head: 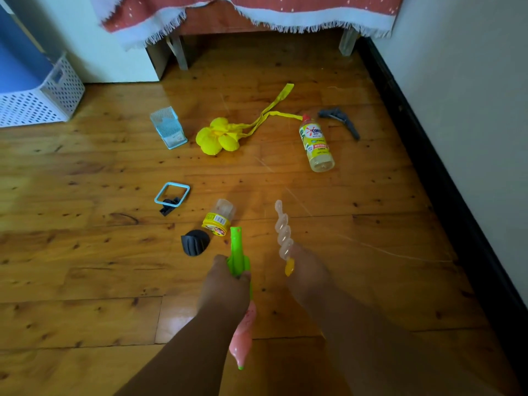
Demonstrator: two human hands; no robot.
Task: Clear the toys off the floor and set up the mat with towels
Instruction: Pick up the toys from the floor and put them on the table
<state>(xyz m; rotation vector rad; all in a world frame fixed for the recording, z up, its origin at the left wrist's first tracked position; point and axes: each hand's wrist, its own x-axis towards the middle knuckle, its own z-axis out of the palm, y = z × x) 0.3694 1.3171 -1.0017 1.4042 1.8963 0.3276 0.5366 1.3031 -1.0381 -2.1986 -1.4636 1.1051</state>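
Your left hand (pixel 225 284), arm stretched forward, fingers curled round green toy (pixel 237 252); pink end hangs below wrist. Your right hand (pixel 307 270) grips clear spiral toy (pixel 283 232), tip up. Bottle (pixel 316 144) toward floor's right edge reads "OMO".

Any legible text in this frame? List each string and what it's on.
"OMO": red brand mark on the label of the bottle lying on the floor.
Rest of the bottle label: small print, too blurred to read.
Yellow label and barcode on the small jar: too small and blurred to read.
No other text visible.
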